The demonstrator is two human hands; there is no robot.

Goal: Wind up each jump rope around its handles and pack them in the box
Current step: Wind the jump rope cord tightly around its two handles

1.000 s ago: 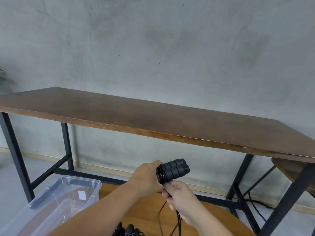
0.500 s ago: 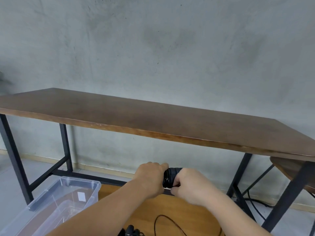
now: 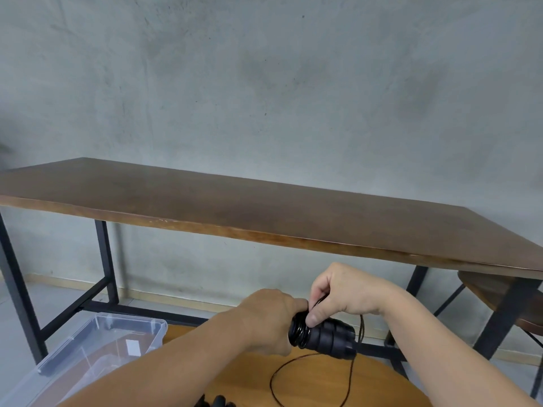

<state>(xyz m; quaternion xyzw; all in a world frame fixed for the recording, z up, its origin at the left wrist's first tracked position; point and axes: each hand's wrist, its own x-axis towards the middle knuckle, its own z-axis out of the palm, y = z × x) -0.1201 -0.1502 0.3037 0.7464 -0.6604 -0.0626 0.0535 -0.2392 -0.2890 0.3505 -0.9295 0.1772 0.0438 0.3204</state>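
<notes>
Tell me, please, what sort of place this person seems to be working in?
Probably a plain workroom or studio rather than a home. A bare grey concrete wall stands behind a long dark wooden table on black metal legs, and a clear plastic storage box sits on the floor at the left.

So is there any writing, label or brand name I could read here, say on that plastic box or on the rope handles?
None can be read.
The clear plastic box carries a small white sticker, but it looks blank or too small to read.
The black handles, gripped by the left hand, show no visible lettering.
</notes>
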